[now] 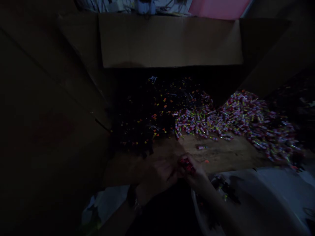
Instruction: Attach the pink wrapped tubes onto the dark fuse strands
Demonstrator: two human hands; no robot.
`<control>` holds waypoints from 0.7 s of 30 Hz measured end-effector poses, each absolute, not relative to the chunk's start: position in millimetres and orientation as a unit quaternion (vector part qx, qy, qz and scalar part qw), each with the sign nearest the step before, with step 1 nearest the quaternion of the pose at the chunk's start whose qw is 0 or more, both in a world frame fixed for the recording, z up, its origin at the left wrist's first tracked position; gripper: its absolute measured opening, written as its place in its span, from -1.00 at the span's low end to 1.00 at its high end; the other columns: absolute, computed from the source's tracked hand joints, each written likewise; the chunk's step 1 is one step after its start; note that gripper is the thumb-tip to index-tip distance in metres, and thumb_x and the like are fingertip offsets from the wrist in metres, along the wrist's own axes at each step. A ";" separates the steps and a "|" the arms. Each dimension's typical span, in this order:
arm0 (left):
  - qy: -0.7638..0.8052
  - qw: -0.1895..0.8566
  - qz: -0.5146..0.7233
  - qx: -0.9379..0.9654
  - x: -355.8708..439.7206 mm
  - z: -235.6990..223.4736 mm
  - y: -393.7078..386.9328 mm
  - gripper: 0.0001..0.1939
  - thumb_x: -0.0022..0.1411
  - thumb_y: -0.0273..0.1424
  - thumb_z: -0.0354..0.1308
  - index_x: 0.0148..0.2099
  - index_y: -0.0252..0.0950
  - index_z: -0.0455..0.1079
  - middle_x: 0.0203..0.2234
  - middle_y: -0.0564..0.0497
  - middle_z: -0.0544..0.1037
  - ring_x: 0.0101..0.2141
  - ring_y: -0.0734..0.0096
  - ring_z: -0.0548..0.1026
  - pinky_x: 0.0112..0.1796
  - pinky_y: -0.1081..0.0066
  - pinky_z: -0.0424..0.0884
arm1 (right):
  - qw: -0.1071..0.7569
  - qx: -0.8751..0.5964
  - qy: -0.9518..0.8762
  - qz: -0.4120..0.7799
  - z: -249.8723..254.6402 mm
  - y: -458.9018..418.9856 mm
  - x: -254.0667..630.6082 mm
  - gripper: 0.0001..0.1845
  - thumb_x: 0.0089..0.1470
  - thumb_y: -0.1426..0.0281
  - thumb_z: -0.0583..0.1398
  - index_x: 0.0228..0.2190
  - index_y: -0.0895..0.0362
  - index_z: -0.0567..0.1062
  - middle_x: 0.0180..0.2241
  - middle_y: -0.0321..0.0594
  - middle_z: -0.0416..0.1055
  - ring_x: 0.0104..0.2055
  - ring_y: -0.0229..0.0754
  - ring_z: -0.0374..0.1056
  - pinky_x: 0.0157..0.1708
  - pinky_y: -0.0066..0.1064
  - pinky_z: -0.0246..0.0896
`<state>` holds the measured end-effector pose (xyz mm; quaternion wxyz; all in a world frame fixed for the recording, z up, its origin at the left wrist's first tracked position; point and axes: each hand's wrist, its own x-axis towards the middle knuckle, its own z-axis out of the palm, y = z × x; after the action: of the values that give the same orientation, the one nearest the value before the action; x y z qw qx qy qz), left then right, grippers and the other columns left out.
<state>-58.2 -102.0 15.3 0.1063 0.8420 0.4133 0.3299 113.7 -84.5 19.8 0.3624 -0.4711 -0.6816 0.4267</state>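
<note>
The scene is very dark. My left hand point(157, 172) and my right hand point(194, 172) meet at the near edge of a wooden board point(228, 154). My right hand's fingers are closed around small red wrapped candies point(187, 164). My left hand's fingers curl toward them, and what it holds is too dim to make out. A watch point(134, 198) sits on my left wrist. A big heap of pink and white wrapped candies point(241, 121) covers the board ahead and to the right. One loose candy point(201, 147) lies just beyond my hands.
A dark pile with small orange specks point(152, 114) lies to the left of the candies. A cardboard flap point(169, 41) stands at the back, with dark cardboard walls on both sides. Pale material point(270, 196) lies at lower right.
</note>
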 end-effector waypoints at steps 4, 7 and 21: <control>0.490 0.236 0.350 0.762 -57.5 11.4 -98.6 -0.78 0.31 -0.38 -0.01 -0.09 -0.25 0.41 -0.19 -0.04 0.55 -0.14 0.34 0.48 -0.08 0.29 0.38 | 0.415 -0.525 -0.584 0.459 15.5 -79.9 122.0 -0.79 0.02 0.23 0.20 -0.37 0.09 0.35 -0.47 -0.26 0.41 -0.42 -0.19 0.37 -0.41 -0.42 0.25; 0.518 0.323 0.358 0.707 -58.8 17.6 -94.0 -0.77 0.31 -0.37 -0.03 -0.08 -0.23 0.41 -0.13 -0.02 0.53 -0.09 0.35 0.45 -0.04 0.30 0.35 | 0.454 -0.552 -0.524 0.464 15.4 -78.3 126.9 -0.71 -0.03 0.19 0.25 -0.32 0.10 0.39 -0.43 -0.27 0.43 -0.39 -0.20 0.39 -0.39 -0.43 0.28; 0.512 0.339 0.322 0.721 -62.2 43.2 -97.0 -0.71 0.33 -0.33 -0.05 0.04 -0.17 0.36 -0.04 0.02 0.49 -0.02 0.36 0.41 0.04 0.32 0.26 | 0.488 -0.466 -0.568 0.471 17.5 -90.8 125.7 -0.80 0.03 0.26 0.24 -0.36 0.09 0.36 -0.41 -0.26 0.43 -0.36 -0.22 0.39 -0.35 -0.43 0.30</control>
<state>-62.2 -97.0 43.2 0.3392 0.7207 0.5117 0.3220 125.7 -90.8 17.5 0.4876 -0.4659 -0.5684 0.4713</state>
